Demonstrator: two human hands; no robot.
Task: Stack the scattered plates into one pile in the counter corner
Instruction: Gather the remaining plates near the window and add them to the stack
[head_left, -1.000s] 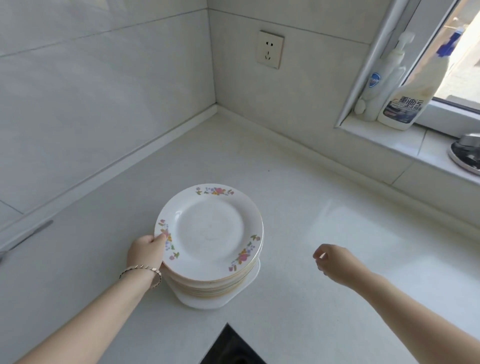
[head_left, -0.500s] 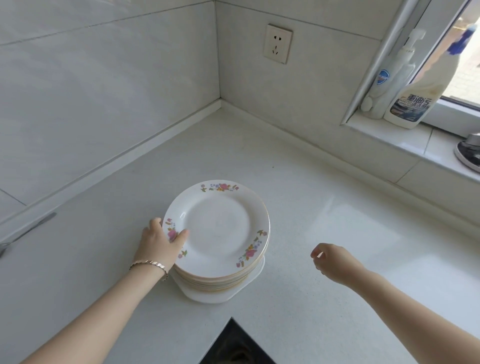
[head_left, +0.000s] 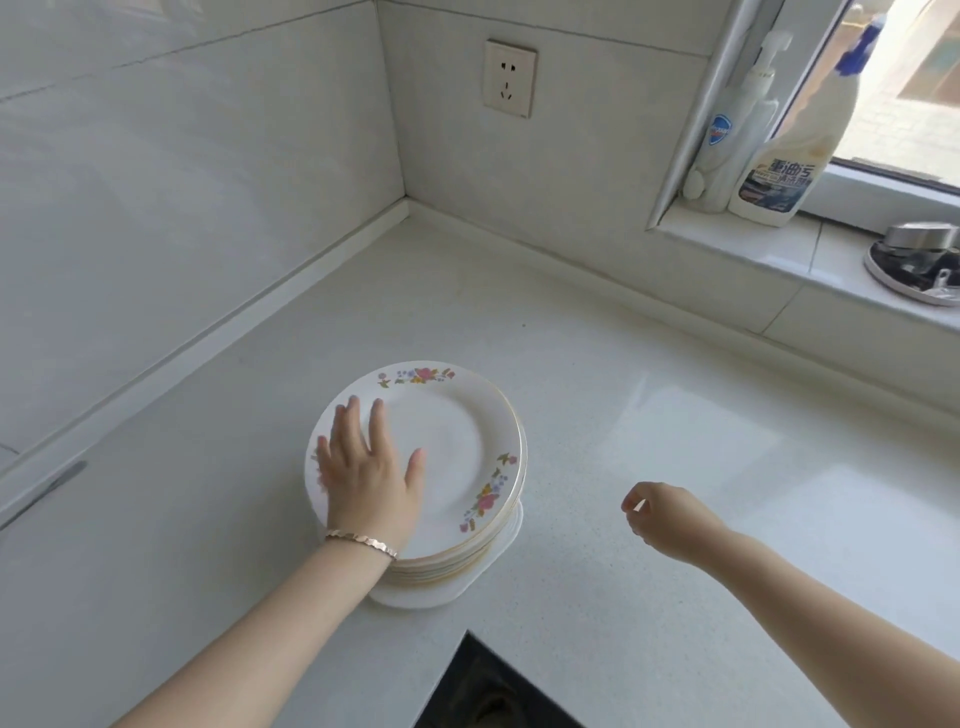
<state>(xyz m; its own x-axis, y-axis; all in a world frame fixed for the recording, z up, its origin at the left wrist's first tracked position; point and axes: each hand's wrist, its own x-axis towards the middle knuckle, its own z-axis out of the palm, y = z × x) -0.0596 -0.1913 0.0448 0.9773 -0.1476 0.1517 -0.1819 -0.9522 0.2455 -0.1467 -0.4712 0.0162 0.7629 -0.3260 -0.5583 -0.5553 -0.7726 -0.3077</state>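
On the white worktop (head_left: 623, 467), one pile of plates (head_left: 457, 564), set out from the wall corner and nearer the front edge than the corner itself. Round, white and gold-rimmed, with small flower sprays on the brim of the top plate (head_left: 457, 447). Under the pile, a white dish with rounded corners (head_left: 415, 597), jutting out a little at the front and right.

Left grip (head_left: 366, 470) laid flat on the left half of the top plate, released, fingers straight and slightly spread, thumb out toward the middle, nothing clasped. On that wrist, a gold bracelet (head_left: 361, 540), over the near rim of the pile.

Right grip (head_left: 662, 519) held above the worktop to the right of the pile, well apart from it, fingers loosely curled, holding nothing.

On the back wall, a socket (head_left: 510, 78). On the window ledge (head_left: 779, 244), a white pump bottle (head_left: 727, 140) and, just beside it, a white spray bottle (head_left: 789, 161) with a blue top and printed label. Farther right, a shiny metal object (head_left: 914, 260), too unclear to name. At the bottom edge, a dark opening (head_left: 493, 686) in the worktop, just in front of the pile.
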